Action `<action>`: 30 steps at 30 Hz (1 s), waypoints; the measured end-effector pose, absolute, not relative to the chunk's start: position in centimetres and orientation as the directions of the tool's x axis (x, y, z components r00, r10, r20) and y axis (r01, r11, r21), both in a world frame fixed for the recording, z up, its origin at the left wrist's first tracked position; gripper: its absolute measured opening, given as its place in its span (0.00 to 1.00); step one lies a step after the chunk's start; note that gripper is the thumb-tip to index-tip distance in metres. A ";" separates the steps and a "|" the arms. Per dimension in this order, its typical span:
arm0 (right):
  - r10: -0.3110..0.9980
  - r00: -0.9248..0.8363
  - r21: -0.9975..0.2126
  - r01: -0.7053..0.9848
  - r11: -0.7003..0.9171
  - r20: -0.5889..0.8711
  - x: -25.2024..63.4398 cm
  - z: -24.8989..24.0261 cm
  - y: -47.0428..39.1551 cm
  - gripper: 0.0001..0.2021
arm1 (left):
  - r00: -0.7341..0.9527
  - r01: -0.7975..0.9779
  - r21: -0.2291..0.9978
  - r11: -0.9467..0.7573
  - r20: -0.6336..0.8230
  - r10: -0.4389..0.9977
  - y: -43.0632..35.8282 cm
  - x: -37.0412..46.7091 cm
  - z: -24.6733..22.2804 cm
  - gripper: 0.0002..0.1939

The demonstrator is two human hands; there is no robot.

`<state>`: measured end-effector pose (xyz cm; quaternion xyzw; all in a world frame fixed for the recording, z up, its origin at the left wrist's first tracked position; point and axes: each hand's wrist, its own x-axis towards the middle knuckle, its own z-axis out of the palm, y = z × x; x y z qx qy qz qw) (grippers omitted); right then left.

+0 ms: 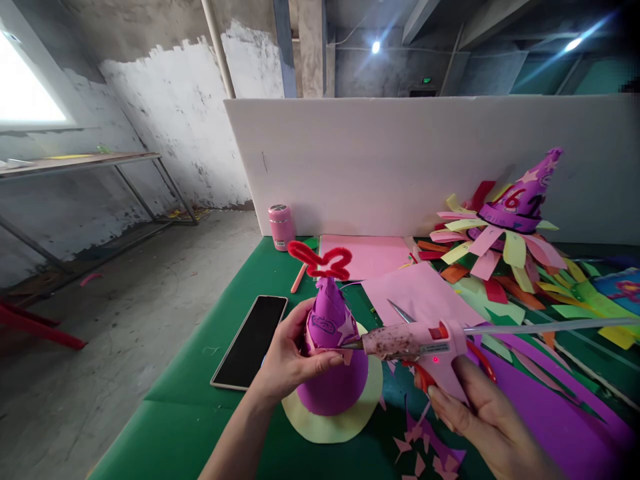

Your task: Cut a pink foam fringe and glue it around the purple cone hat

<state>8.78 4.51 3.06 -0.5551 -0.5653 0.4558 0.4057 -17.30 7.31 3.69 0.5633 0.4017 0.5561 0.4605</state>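
Observation:
My left hand (295,353) is closed round the upper part of a purple foam cone hat (333,387), which stands upright on a pale yellow round brim (330,430). A red pipe-cleaner bow (323,261) tops the cone, and pink cut-outs decorate its side. In my right hand (475,407) is a pink hot glue gun (430,347), gripped by its handle, with a long clear glue stick (545,325) out of its back. The gun's nozzle points left and meets the hat's side near my left thumb; whether glue is coming out cannot be made out.
A phone (250,343) lies left of the hat, with a pink bottle (281,227) behind. Pink foam sheets (420,300), a purple sheet (545,413) and small scraps (420,460) lie around. A decorated cone hat (525,193) stands back right before a white board (380,167).

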 end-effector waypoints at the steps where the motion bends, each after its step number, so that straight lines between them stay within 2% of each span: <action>1: 0.998 -0.040 -0.962 0.271 -0.028 -0.040 8.7 3.1 4.5 0.19 | 0.053 -0.057 0.966 -0.251 0.254 0.966 7.3 -17.3 3.7 0.32; 10: 0.997 -0.010 -0.954 0.293 -0.067 -0.073 8.7 3.1 4.4 0.21 | 0.033 -0.068 0.971 -0.228 0.230 0.973 7.2 -17.2 3.8 0.32; 17: 0.996 -0.003 -0.979 0.188 -0.082 -0.084 8.1 3.3 4.1 0.21 | 0.030 -0.049 0.974 -0.219 0.221 0.975 7.2 -17.2 3.8 0.33; 23: 0.995 -0.067 -0.964 0.260 -0.055 -0.075 8.5 3.5 4.3 0.21 | 0.020 -0.029 0.976 -0.218 0.218 0.976 7.1 -17.2 4.0 0.34; 30: 0.999 -0.006 -0.969 0.243 -0.047 -0.050 8.9 2.9 4.4 0.23 | 0.023 -0.048 0.978 -0.204 0.205 0.978 7.1 -17.1 4.1 0.34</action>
